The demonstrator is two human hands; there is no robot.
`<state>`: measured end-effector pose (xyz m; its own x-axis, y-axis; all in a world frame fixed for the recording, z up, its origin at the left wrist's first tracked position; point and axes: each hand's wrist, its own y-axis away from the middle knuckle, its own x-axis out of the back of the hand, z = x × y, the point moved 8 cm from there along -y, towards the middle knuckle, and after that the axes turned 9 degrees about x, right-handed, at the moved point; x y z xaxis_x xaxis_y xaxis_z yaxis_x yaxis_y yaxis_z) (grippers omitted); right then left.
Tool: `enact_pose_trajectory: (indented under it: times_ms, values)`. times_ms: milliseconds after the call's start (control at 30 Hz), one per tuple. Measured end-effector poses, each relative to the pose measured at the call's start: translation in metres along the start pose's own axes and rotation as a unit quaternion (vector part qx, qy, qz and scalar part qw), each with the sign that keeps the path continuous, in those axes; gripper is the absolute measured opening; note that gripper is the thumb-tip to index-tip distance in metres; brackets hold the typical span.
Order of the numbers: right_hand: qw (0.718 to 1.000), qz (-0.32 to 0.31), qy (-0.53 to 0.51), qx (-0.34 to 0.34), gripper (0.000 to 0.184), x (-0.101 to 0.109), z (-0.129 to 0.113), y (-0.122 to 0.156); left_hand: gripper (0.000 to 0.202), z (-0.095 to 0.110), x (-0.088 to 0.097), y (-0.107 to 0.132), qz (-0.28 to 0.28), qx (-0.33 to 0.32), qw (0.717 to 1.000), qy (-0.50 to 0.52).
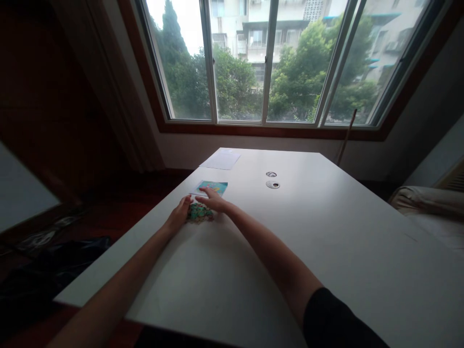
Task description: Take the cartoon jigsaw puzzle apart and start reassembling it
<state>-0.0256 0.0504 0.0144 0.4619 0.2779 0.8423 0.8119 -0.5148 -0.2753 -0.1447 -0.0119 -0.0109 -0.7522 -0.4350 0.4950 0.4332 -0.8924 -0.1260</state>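
A small heap of green and brown pieces (200, 212), which look like jigsaw pieces, lies on the white table (232, 270). My left hand (179, 213) rests along the left side of the heap, its fingers extended and touching the edge. From the right, my right hand (213, 200) reaches over the far side of the heap, fingers spread apart. Just beyond the heap lies a flat blue-green picture card (216, 187), partly covered by the right fingers. Neither hand appears to grip anything.
A white sheet of paper (222, 159) lies at the table's far left. Two round metallic discs or fittings (273, 184) are at the far middle. Black plastic (54, 266) is on the floor at left. A stick (347, 137) leans under the window; a padded seat (420, 203) stands right.
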Motion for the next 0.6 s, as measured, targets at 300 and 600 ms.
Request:
enact_pose_trajectory:
  times_ms: [300, 600]
  values:
    - [0.996, -0.032, 0.072, -0.037, 0.048, 0.016, 0.06, 0.023, 0.03, 0.023, -0.009, 0.014, -0.051, -0.058, 0.996, -0.044]
    - [0.989, -0.043, 0.114, 0.079, 0.051, 0.03, -0.003, 0.091, 0.05, 0.012, 0.122, 0.113, 0.049, -0.11, 0.988, -0.098]
